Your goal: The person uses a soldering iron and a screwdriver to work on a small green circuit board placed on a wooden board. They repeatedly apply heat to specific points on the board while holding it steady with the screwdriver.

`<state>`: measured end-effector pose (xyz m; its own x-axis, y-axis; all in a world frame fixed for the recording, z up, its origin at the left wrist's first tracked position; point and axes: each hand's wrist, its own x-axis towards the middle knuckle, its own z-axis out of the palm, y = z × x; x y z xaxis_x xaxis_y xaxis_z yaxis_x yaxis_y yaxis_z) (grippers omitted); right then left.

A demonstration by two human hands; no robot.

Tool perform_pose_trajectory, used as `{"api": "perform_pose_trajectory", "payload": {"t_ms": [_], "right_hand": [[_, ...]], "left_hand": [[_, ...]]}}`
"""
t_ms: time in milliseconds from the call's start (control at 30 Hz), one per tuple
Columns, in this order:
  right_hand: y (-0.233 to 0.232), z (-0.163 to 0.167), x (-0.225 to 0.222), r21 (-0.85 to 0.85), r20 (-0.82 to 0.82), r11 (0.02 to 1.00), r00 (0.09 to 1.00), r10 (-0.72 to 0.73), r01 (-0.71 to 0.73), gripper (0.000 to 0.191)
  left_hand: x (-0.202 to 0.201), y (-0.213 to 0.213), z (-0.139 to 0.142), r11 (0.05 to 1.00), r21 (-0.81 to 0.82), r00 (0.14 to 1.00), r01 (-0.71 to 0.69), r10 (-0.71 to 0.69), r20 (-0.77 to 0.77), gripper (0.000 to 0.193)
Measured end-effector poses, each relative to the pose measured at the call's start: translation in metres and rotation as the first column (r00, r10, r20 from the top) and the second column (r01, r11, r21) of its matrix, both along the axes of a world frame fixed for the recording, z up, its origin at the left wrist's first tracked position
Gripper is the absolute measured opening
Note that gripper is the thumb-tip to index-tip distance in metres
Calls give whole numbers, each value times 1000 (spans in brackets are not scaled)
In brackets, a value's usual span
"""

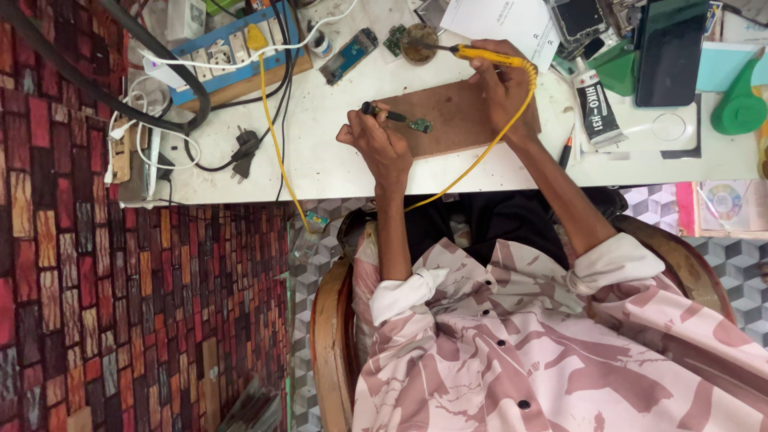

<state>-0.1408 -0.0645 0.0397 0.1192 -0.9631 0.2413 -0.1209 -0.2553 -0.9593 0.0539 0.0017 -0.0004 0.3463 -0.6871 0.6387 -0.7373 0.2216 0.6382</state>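
Yellow soldering iron (488, 56) gripped in right hand (500, 84), tip dipped in round brown tin (419, 43) of dark paste on white bench (336, 160). Left hand (380, 140) pinches dark tweezers (384, 113) clamping small green circuit board (419, 125) over brown wooden board (460, 120). Yellow cord (276, 136) trails off bench edge. Blue power strip (232, 48) sits far left, plugs inserted.

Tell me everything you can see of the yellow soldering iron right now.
The soldering iron has a yellow handle and a thin dark metal tip. It lies nearly level over the white table, held near its rear by the right hand. Its tip reaches a small round brown pot; I cannot tell if it touches. A yellow cord leaves the handle's back end, curves past the brown board and drops over the table edge.
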Motion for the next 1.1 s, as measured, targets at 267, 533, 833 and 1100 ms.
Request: {"api": "perform_pose_trajectory", "payload": {"t_ms": [267, 533, 833, 1100], "right_hand": [[-1, 1, 1, -45, 7, 999, 1000, -25, 25, 28], [1, 2, 1, -43, -31, 999, 999, -25, 24, 28], [-10, -39, -8, -89, 268, 983, 954, -133, 162, 35], [-26, -76, -26, 52, 587, 955, 765, -265, 292, 51]], "left_hand": [[-1, 1, 1, 1000, -7, 1000, -9, 9, 0, 13], [-2, 0, 1, 1000, 4, 1000, -21, 21, -5, 14], [-2, -1, 5, 1000, -9, 1000, 6, -6, -13, 8], [-1, -3, 0, 1000, -2, 1000, -16, 16, -19, 11]]}}
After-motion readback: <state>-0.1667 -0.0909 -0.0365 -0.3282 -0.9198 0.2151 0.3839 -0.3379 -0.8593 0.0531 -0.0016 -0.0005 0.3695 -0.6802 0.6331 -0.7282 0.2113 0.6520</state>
